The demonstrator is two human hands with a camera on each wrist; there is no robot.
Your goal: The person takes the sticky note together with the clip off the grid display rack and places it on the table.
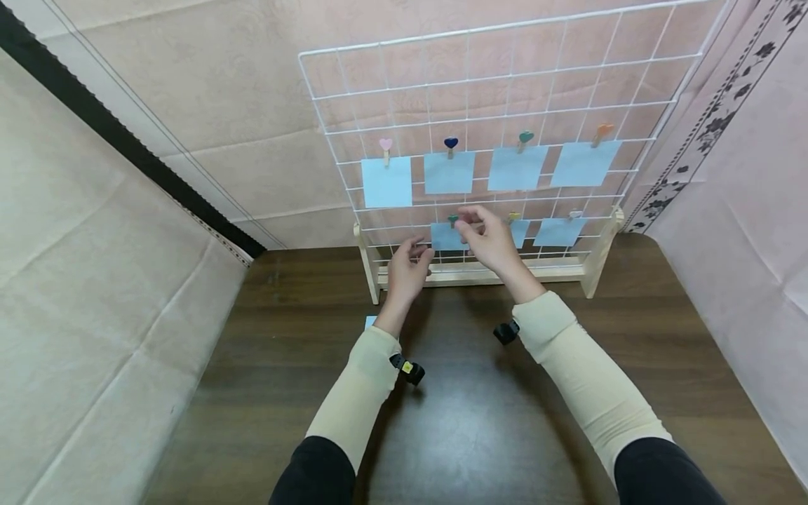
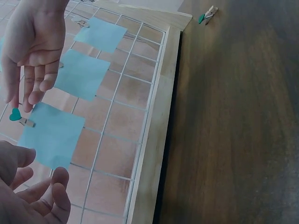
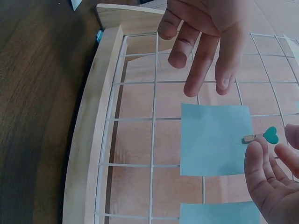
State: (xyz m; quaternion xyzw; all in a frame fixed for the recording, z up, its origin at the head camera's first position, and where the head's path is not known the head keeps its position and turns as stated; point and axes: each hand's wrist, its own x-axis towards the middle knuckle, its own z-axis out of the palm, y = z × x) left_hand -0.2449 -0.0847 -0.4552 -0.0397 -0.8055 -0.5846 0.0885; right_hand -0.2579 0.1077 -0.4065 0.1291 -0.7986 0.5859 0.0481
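A light-blue paper note (image 1: 447, 237) hangs on the lower part of a white wire grid (image 1: 467, 84), under a clothespin with a green heart (image 3: 270, 135). My right hand (image 1: 489, 238) is beside this clothespin, fingers and thumb apart around the heart; an index fingertip seems to touch or nearly touch it in the left wrist view. To the left of the note, my left hand (image 1: 407, 270) has loosely bent fingers with nothing between them. In the right wrist view the left hand (image 3: 205, 42) is just off the note's edge.
Several more blue notes (image 1: 386, 184) hang from heart clothespins, four-sided sheets in two rows. A wooden stand (image 1: 596, 259) bears the grid. Another green-heart clothespin (image 2: 209, 15) lies on the brown table (image 1: 284, 393). Blue paper (image 1: 370, 321) shows behind my left wrist.
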